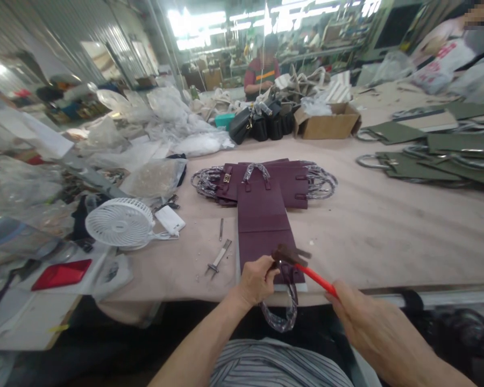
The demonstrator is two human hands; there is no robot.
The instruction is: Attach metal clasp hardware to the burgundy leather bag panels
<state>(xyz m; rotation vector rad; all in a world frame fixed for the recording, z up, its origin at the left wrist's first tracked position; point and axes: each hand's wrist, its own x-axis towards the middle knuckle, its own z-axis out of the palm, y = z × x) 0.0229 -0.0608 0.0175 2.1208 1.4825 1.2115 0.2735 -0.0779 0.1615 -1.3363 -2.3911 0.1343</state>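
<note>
While the left hand (255,280) closes around the end of a plastic-wrapped bag handle (281,306), the right hand (373,322) is curled shut on a red-handled brush (315,278). The brush's dark bristles (287,254) sit just beside the left fingers (266,266), though from my remote seat I can't tell whether they touch them. The handle loops down past the table edge, and its upper end meets a flat plum leather bag panel (263,226), which lies on the table (367,242) and runs straight out from the hands. Just beyond it sits a stack of matching panels (274,180) with wrapped handles. To the left of the panel I can see a small metal clamp (218,259) and a thin metal pin (221,229), then a white fan (119,223). Farther off are black bags (262,124), a cardboard box (326,122) and green panels (391,133). A co-worker (262,72) in a red shirt is at the far end.
</note>
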